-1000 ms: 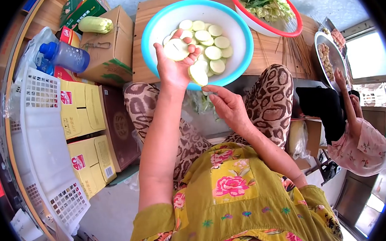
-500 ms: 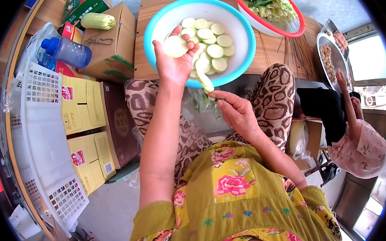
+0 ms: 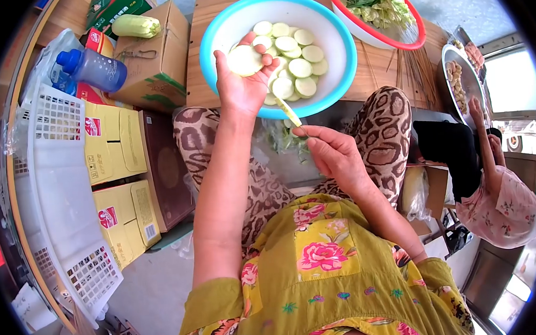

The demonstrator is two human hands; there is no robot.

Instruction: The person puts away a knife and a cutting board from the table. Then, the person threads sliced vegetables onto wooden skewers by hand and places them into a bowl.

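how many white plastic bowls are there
2: the blue-rimmed round white plastic bowl under the left hand, and the red-rimmed white plastic bowl farther right. Others may be hidden.

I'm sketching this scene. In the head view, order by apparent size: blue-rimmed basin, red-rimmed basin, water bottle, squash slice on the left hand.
1. Blue-rimmed basin
2. Red-rimmed basin, partly out of frame
3. Water bottle
4. Squash slice on the left hand
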